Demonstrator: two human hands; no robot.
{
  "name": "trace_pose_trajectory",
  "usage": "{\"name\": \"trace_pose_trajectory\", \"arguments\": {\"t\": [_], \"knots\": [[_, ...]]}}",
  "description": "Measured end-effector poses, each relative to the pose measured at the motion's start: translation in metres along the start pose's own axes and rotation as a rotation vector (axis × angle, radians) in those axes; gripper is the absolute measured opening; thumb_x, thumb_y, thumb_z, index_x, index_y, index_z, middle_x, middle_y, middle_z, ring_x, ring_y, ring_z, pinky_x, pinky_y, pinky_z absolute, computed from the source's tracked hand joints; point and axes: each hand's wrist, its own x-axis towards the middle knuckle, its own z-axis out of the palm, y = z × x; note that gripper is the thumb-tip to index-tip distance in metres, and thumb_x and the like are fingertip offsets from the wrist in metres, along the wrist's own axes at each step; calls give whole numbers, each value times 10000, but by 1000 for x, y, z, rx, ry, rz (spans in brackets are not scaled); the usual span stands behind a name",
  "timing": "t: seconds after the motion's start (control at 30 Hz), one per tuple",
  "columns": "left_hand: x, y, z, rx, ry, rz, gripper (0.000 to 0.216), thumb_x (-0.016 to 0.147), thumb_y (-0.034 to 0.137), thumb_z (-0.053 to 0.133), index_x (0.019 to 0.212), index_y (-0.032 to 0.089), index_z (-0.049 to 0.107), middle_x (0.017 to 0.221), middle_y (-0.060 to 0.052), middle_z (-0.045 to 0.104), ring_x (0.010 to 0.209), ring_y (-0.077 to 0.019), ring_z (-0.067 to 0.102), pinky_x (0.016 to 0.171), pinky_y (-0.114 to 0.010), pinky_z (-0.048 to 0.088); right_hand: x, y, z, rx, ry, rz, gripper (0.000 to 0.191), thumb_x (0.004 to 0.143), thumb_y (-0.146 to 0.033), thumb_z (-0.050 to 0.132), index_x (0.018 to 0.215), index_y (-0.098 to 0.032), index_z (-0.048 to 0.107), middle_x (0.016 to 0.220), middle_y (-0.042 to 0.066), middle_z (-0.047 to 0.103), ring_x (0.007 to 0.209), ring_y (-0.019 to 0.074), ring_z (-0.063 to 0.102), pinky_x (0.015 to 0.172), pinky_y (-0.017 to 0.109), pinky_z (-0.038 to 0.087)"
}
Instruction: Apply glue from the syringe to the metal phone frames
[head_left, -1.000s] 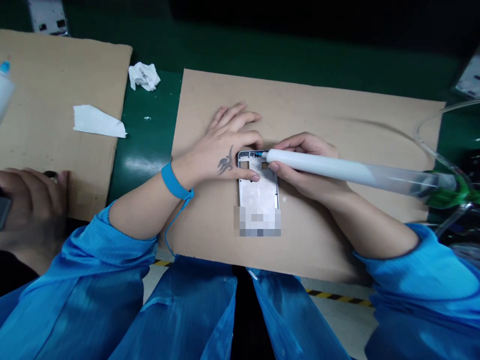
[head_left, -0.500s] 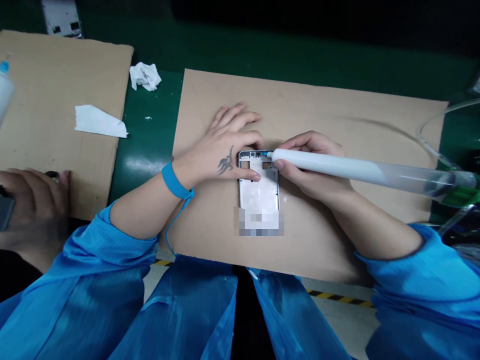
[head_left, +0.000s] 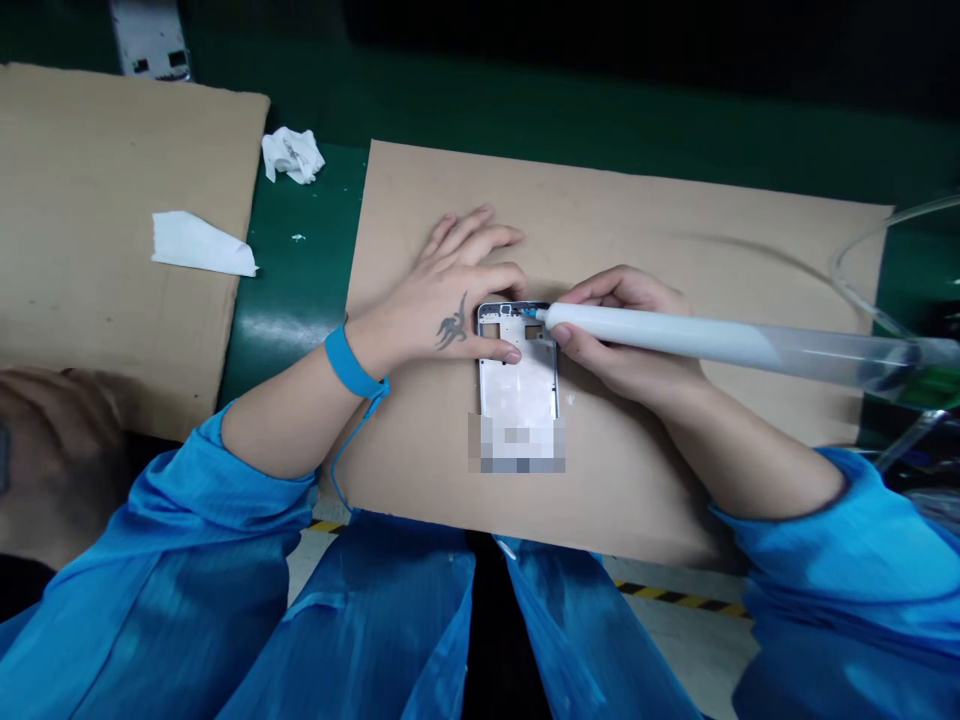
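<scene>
**Syringe point(head_left: 660, 333) at the top of a phone frame point(head_left: 517, 390)**

On my feed the green surface point(head_left: 289, 325) is the broadest thing, dark towards its far side. On it I have a large cardboard sheet point(head_left: 435, 480) in the middle and a second sheet point(head_left: 97, 170) at the left. The syringe, white along its front part and clear towards the rear, points left across the right half of the large cardboard sheet. My right hand point(head_left: 622, 335) pinches it near the front between thumb and fingers. My left hand point(head_left: 450, 290) is spread, thumb on the face of the phone frame, bent forefinger at its top edge. Another person's hand point(head_left: 60, 460) is blurred at the left edge; I cannot tell what it grips. The phone frame lies flat between my two hands, its lower end pixelated. Another frame point(head_left: 152, 38) sits at the far left. Then come white paper point(head_left: 201, 243) on the second sheet, a crumpled tissue point(head_left: 292, 156) just beside that sheet, and a blue wristband point(head_left: 349, 363) behind the left hand. Smallest is the syringe's blue tip point(head_left: 529, 314), at the frame's top end; whether they touch, I cannot tell.
</scene>
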Motion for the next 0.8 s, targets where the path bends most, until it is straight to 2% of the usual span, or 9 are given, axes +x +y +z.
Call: {"name": "trace_pose_trajectory", "arguments": {"t": [0.17, 0.47, 0.8], "knots": [[0, 4, -2, -1, -8, -17, 720, 857, 892, 827, 1253, 291, 797, 1741, -135, 546, 1765, -509, 266, 1441, -782, 103, 1, -1, 0, -16, 6, 6, 307, 826, -524, 917, 930, -281, 762, 820, 30, 811, 647, 202, 715, 585, 342, 606], [-1, 3, -2, -3, -4, -17, 744, 869, 909, 801, 1288, 295, 790, 1743, -143, 541, 1770, -498, 256, 1442, -784, 92, 1, -4, -1, 19, -19, -1, 368, 822, -607, 923, 914, -290, 760, 822, 41, 814, 644, 206, 714, 555, 339, 594], [-1, 2, -1, 18, 0, -4, 741, 874, 906, 797, 1290, 294, 797, 1729, -144, 548, 1762, -507, 269, 1445, -779, 106, 3, -3, 1, 12, -75, -22, 356, 840, -587, 931, 954, -281, 790, 835, 29, 808, 658, 199, 724, 572, 330, 583]]}}
